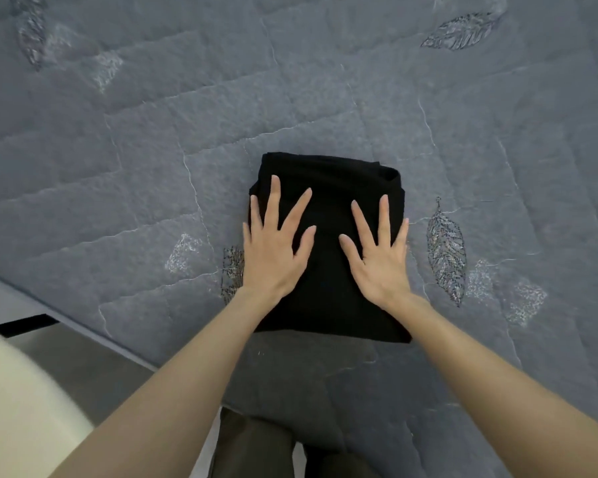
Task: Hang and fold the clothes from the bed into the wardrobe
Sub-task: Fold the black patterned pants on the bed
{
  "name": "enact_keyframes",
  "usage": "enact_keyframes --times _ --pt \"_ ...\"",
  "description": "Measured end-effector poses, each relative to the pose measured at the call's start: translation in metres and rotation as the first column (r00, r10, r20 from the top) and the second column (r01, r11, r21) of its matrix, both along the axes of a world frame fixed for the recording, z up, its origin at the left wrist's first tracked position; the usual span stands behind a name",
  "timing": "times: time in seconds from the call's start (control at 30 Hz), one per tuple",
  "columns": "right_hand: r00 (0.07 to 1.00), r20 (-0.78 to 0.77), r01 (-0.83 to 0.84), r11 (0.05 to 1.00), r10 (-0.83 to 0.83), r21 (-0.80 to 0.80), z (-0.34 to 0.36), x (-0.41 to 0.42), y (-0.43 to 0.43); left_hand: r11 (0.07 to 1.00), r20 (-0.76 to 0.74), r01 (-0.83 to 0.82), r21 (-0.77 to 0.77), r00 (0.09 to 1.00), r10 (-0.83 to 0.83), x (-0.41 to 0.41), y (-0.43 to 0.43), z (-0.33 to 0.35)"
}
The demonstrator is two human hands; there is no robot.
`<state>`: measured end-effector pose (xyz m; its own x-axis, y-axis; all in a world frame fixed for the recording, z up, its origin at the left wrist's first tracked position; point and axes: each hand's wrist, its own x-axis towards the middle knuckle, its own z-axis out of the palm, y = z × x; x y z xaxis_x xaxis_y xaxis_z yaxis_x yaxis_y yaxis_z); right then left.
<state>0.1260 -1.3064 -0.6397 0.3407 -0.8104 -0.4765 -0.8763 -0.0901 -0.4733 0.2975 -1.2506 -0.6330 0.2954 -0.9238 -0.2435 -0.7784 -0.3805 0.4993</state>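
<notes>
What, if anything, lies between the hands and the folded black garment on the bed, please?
Nothing visible: the left hand and right hand lie flat, fingers spread, directly on the folded black garment.

Lighting soft, even and rather dim; no glare, no hard shadows. The folded black garment (328, 270) shows almost no surface detail. Grey bedspread (187, 132) stitching is sharp centrally, and its lines bend toward the frame edges. The cream object (21, 408) at lower left is blurred.
</notes>
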Motion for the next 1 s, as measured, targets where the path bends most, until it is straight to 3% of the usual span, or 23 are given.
enact_keyframes --times 0.1,0.2,0.3,0.37,0.43,0.57,0.73,1.0 --pt "1.000 0.011 0.014 1.000 -0.014 -0.018 -0.009 0.003 -0.002 0.999 -0.003 0.012 -0.043 1.000 -0.012 0.006 -0.002 -0.013" --pt "0.997 0.031 0.072 0.990 -0.069 -0.118 -0.003 0.002 0.005 0.996 -0.095 -0.082 -0.037 0.992 0.079 0.008 0.000 -0.008" --pt "0.946 0.032 0.324 0.935 -0.323 -0.143 0.011 0.006 0.017 0.984 -0.201 -0.180 0.016 0.963 0.180 0.007 0.006 0.005" --pt "0.866 0.034 0.501 0.863 -0.499 -0.066 0.019 0.007 0.022 0.974 -0.254 -0.224 0.040 0.940 0.227 0.005 0.011 0.011" --pt "0.824 0.037 0.566 0.824 -0.566 0.012 0.023 0.005 0.022 0.961 -0.305 -0.268 0.063 0.912 0.274 0.005 0.013 0.014" --pt "0.846 0.013 0.531 0.845 -0.533 0.064 0.022 0.001 0.016 0.934 -0.371 -0.341 0.106 0.858 0.355 0.007 0.013 0.014" --pt "0.854 0.150 0.495 0.867 -0.498 0.054 0.035 -0.004 0.019 0.918 -0.467 -0.379 0.118 0.795 0.388 0.008 0.019 0.022" --pt "0.907 0.256 0.352 0.935 -0.334 -0.029 0.109 -0.001 0.074 0.860 -0.517 -0.497 0.115 0.709 0.479 0.005 0.099 0.086"
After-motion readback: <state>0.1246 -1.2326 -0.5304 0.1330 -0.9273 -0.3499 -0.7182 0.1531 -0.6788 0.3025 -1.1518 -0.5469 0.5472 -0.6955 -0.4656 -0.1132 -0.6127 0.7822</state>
